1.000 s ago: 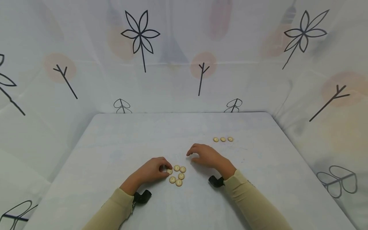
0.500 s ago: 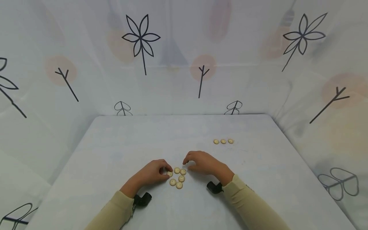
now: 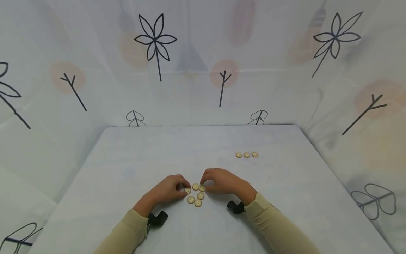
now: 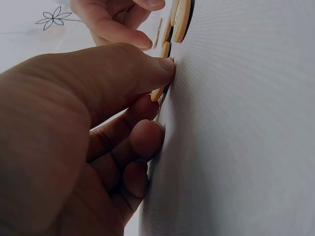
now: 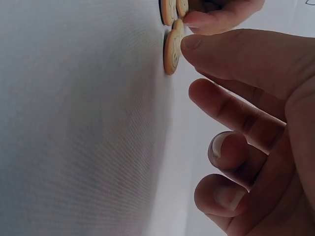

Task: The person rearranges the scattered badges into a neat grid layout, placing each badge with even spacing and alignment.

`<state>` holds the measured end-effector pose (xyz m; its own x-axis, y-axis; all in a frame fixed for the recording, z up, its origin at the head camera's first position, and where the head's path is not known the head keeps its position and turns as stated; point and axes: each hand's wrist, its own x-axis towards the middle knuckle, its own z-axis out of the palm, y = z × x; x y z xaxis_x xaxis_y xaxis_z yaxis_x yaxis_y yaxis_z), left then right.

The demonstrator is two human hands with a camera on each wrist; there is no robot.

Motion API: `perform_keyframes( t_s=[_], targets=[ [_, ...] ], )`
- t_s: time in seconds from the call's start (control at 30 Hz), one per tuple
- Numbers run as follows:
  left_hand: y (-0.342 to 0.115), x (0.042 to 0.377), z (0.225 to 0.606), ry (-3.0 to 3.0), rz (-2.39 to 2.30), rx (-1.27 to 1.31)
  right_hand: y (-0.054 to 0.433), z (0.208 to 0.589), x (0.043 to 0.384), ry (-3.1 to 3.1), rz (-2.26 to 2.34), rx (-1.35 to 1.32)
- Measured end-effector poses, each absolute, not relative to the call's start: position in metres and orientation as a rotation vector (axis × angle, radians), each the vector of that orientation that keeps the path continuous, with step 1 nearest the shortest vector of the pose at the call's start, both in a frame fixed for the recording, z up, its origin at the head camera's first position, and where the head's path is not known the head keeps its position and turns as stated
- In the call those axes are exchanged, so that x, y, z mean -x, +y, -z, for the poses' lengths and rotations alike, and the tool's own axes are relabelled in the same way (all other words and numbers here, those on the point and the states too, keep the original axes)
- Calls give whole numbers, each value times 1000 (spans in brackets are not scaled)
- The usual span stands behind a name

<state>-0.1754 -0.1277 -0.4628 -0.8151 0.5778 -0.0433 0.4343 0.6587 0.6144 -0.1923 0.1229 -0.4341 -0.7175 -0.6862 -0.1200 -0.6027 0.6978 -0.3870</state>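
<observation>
Several round, pale wooden buttons lie in a small ring on the white table. My left hand [image 3: 167,190] pinches the left button [image 3: 188,191] of the ring between thumb and forefinger. Across the ring, my right hand [image 3: 222,181] has its thumb and forefinger tips at the upper right button [image 3: 202,189]. Another button [image 3: 195,187] sits between these two at the top. On the near side are a right button [image 3: 201,195], a bottom button [image 3: 198,203] and a lower left button [image 3: 191,200]. In the right wrist view, the right thumb [image 5: 221,51] overlaps a button's edge [image 5: 171,56].
Three more buttons [image 3: 246,155] lie in a row farther back on the right. The white table [image 3: 142,148] reaches back to a pale cloth [image 3: 190,91] printed with flowers and twigs. Dark wrist cameras [image 3: 158,219] hang under both wrists.
My right hand has moved left and toward me, bringing its fingertips to the upper right button of the ring. My left hand has stayed at the left button.
</observation>
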Motion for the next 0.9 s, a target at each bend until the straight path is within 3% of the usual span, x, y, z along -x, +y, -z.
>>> perform_keyframes(
  t_s=[0.9],
  targets=[
    [-130,179,469,2646,-885,-866,116,444,196,2628,454,1187]
  ],
)
